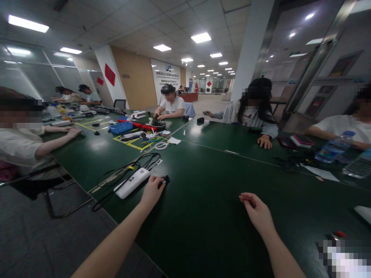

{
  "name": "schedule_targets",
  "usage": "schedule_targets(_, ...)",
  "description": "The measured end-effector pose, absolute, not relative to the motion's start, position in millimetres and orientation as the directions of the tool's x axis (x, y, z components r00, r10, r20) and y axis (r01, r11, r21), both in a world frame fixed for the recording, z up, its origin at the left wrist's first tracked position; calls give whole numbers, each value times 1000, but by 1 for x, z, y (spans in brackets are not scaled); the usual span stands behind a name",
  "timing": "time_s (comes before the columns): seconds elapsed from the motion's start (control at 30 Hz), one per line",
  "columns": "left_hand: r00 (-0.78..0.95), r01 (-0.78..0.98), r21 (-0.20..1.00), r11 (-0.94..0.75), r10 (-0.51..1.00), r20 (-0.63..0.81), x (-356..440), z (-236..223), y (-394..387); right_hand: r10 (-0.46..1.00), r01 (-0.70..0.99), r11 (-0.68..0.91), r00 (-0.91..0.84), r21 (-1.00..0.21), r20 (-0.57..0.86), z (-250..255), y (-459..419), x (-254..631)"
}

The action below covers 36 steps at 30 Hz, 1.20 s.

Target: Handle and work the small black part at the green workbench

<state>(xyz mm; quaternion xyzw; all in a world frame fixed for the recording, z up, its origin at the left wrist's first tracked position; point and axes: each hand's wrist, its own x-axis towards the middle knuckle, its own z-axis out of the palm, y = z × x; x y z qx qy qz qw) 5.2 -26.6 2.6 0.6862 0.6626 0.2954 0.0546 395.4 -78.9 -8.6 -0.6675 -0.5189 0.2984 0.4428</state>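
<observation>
My left hand (153,189) is closed on a small black object (166,179), partly covered by the fingers, at the table surface. Right beside that hand lies a white power strip (132,183) marked with a 2. Black cable (116,170) loops behind the strip and down over the table's left edge. Farther to the right, my right hand (257,213) is held over the dark green table (203,216), its fingers curled and pressed together. Whatever may be between those fingertips is hidden or too small to make out.
Cables, a white coil (161,145) and a blue basket (121,127) are on the table beyond. Water bottles (334,146) and black cords (290,164) lie to the right. A red-tipped item (339,234) is near right. Several people sit around the table.
</observation>
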Motion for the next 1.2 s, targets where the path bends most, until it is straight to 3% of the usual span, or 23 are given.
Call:
schedule_targets(0.5, -137, 726, 674, -136, 932, 336, -5, -13, -18, 954, 406, -100, 299, -908, 28, -9, -79, 395)
schedule_targets(0.93, -75, 791, 579, -196, 909, 410, -7, -11, -20, 951, 410, -113, 308, -905, 21, -4, -80, 393)
schedule_targets(1.2, -14, 779, 590, -211, 935, 353, -1, -4, -25, 951, 406, -116, 310, -906, 17, -4, -80, 394)
